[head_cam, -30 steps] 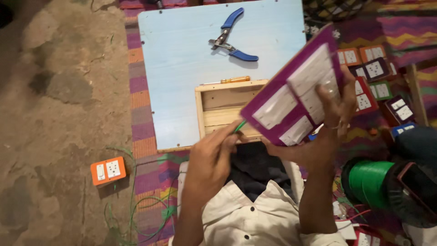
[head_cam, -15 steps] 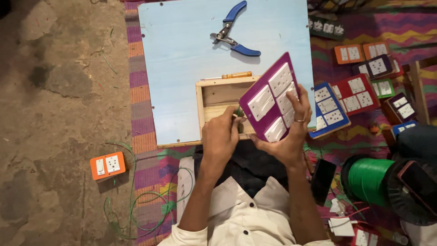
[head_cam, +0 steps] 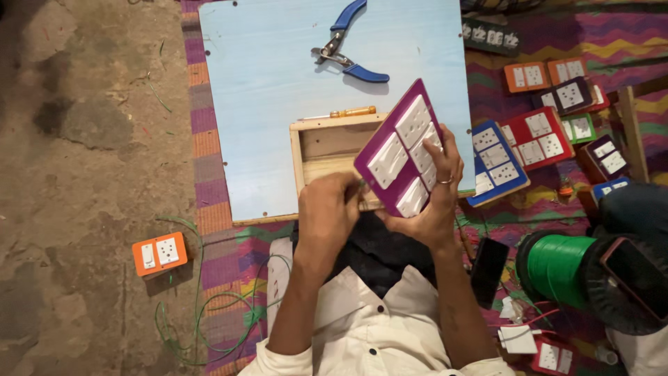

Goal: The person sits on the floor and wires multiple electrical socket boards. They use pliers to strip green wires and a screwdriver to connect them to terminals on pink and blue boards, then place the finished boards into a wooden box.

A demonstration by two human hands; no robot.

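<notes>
R hand point(head_cam: 431, 198) gripped the purple switch panel point(head_cam: 402, 150) by its right edge, tilted above the open wooden box point(head_cam: 327, 150) on the pale blue board point(head_cam: 264, 104). L hand point(head_cam: 327, 212) was closed at the panel's lower edge — on a green-tipped tool, I judged, though it's mostly hidden. To do it well I'd hold the panel steady w/ the R, work the tip slowly — no prying. Blue pliers point(head_cam: 348, 52) and a small screwdriver point(head_cam: 348, 112) lay behind the box.

shirt: cream-white collared shirt point(head_cam: 362, 327), open at the neck; sleeves short, forearms bare | under-layer: dark garment point(head_cam: 379, 251) showed below the collar | right hand point(head_cam: 431, 202): a ring sat on one finger | left hand point(head_cam: 327, 216): no ring seen, wrist bare
</notes>
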